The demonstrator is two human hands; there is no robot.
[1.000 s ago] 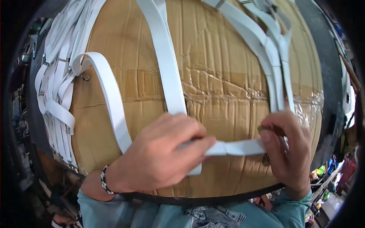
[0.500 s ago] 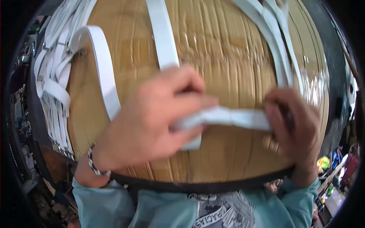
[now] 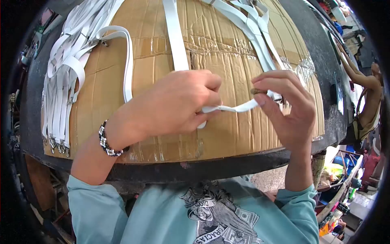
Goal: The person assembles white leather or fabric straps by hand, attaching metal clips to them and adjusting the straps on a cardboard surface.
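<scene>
Left hand is closed on the white strap over the cardboard, right hand pinches a brown bit, can't tell if it's got the strap too. Looks light and floppy, hard to break, so I'd pinch it flat at both ends of that span. It runs left to right, sagging slightly, crosswise to the long strap beyond.

It looks like a workshop: a dark, scuffed surface covered with taped cardboard, and many like white straps bunched along its left edge, metal clips gathered at their ends. Beyond the right edge are another person and crowded, mixed clutter.
</scene>
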